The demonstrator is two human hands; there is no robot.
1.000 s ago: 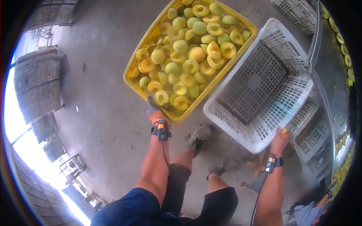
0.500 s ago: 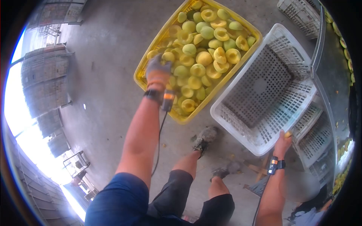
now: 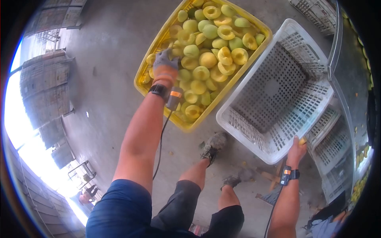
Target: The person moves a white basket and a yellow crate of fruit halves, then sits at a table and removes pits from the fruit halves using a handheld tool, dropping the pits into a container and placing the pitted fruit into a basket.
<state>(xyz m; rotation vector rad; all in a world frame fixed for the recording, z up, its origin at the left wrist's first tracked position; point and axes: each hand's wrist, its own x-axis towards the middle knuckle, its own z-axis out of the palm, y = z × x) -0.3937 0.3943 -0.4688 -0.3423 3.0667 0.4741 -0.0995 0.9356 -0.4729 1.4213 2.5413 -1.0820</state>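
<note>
My left hand (image 3: 164, 65), in a grey and orange glove, lies over the fruit inside the left edge of a yellow crate (image 3: 216, 104). Its thumb stands apart from the fingers, and the fingertips dip among the fruit. Halved yellow-green fruit (image 3: 201, 73), many with a pit hollow showing, fill this crate. Bare and closed, my right hand (image 3: 295, 152) is at the near right rim of a white perforated plastic crate (image 3: 274, 99). A small yellow bit (image 3: 303, 141) shows at its fingers. The white crate holds no fruit and tilts toward me.
More white crates (image 3: 331, 139) stand at the right under a metal-edged surface (image 3: 347, 79). Another crate (image 3: 315, 14) sits at the top right. Stacked crates (image 3: 45, 83) line the left. My shoe (image 3: 214, 146) is on the concrete floor close to both crates. A cable hangs from my left wrist.
The view has shifted slightly, so both crates appear a little farther left. My left hand has drawn its fingers down into the fruit; my right hand stays at the white crate's rim.
</note>
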